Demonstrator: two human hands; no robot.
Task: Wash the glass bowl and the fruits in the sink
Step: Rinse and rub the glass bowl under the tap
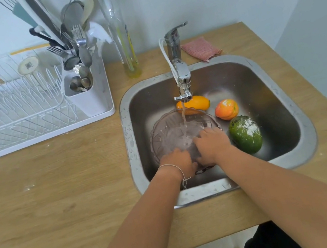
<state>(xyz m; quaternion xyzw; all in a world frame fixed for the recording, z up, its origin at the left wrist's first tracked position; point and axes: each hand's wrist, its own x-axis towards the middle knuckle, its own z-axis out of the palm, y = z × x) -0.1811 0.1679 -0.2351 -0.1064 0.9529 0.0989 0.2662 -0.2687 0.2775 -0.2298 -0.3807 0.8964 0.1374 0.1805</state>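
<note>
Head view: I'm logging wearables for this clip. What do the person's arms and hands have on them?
Both forearms are bare, no sleeves or gloves. The left hand has a thin white string tied round its wrist, loose ends dangling. The right hand shows no ring, watch or band.

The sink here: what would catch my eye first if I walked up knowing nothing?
Probably the tap running into the glass bowl in the steel sink, with the left hand and right hand both on it. Then the bright fruit right of the bowl: a yellow-orange one under the spout, a reddish one, and a green one smeared with white.
</note>
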